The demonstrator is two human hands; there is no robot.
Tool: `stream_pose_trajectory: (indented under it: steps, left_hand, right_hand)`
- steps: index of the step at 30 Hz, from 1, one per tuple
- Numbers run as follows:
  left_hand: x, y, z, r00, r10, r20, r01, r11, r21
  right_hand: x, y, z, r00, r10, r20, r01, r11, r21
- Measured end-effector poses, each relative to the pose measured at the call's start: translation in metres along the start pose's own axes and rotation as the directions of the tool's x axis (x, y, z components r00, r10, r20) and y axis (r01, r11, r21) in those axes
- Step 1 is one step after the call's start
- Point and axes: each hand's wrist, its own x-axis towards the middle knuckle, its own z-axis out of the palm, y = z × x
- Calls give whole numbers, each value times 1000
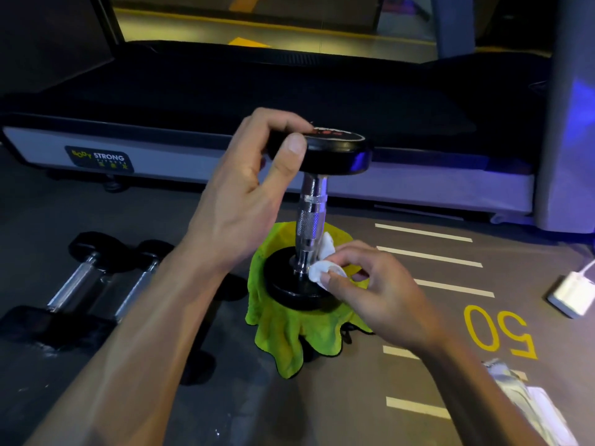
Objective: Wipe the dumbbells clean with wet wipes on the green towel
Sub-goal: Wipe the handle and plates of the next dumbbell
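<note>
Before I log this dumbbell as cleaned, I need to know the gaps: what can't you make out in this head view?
- What the green towel is draped over: fully covered.
- Red label on the upright black dumbbell's top disc: seen edge-on, partly under the left hand, unreadable.
- Handle base behind the white wet wipe pinched by the right hand.
- Silver packet: cut by the bottom edge, blurred.

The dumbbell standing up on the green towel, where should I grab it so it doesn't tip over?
Probably the top head of the dumbbell, from above, gripping its rim as the left hand does. It stands upright on the green towel, so its top end is free.
</note>
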Motion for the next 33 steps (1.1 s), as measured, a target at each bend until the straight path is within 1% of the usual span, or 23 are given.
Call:
stream_pose_trajectory:
  steps: [2, 4, 6, 8, 10, 11, 13, 15, 17, 18, 21, 23, 25, 28, 29, 30, 31, 33]
  left_hand:
    - [-1, -2, -3, 999, 1, -32, -1, 1000, -21]
    - [0, -3, -3, 999, 0, -41, -2, 999, -37]
    - [1, -3, -1, 999, -4, -35, 2, 998, -58]
    - [2, -3, 0, 999, -7, -35, 4, 997, -75]
    - [2, -3, 1, 999, -14, -36, 11, 996, -91]
    - [3, -2, 2, 999, -13, -36, 9, 996, -93]
    - [4, -3, 4, 999, -4, -41, -1, 995, -101]
    - [5, -4, 5, 999, 7, -54, -13, 993, -120]
    - [5, -4, 5, 998, 14, -54, -21, 990, -139]
    - [4, -4, 5, 999, 18, -46, -25, 989, -148]
    - [5, -5, 4, 999, 32, -32, -37, 987, -153]
    - [5, -5, 3, 999, 32, -38, -37, 986, -160]
    - [5, -5, 4, 999, 25, -38, -31, 986, -163]
    - [6, -3, 5, 999, 26, -34, -31, 985, -172]
    - [5, -3, 5, 999, 23, -33, -29, 985, -172]
    - [5, -2, 5, 999, 22, -31, -27, 985, -172]
    - [5, -2, 5, 999, 24, -32, -30, 984, -174]
    - [5, -2, 3, 999, 27, -32, -32, 985, -170]
  right_hand:
    - [5, -3, -9, 996, 8, 85, -13, 999, 53]
    - [12, -5, -11, 997, -9, 81, 3, 998, 70]
    - [17, -8, -5, 1000, -19, -5, 19, 996, 91]
    - [22, -5, 4, 992, 13, -122, 7, 987, 162]
    - [26, 2, 9, 966, 62, -253, 4, 968, 252]
    - [26, 2, 11, 953, 63, -298, 18, 965, 262]
    - [19, -1, 18, 943, 12, -333, 54, 981, 187]
    - [6, -9, 25, 940, -72, -334, 114, 988, 108]
    - [-3, -17, 29, 927, -159, -339, 167, 986, -6]
    - [-2, -18, 28, 926, -157, -343, 155, 987, -33]
    - [8, -10, 24, 932, -79, -352, 113, 991, 77]
    - [8, -6, 26, 926, -64, -372, 117, 986, 121]
    - [2, -4, 29, 919, -87, -384, 148, 980, 132]
    - [-5, -10, 34, 923, -188, -336, 214, 976, 43]
    - [-3, -14, 34, 922, -209, -327, 235, 971, 42]
    - [2, -19, 32, 911, -205, -357, 248, 966, 79]
    - [10, -25, 28, 889, -178, -423, 258, 956, 139]
    - [28, -34, 19, 829, -111, -548, 284, 928, 241]
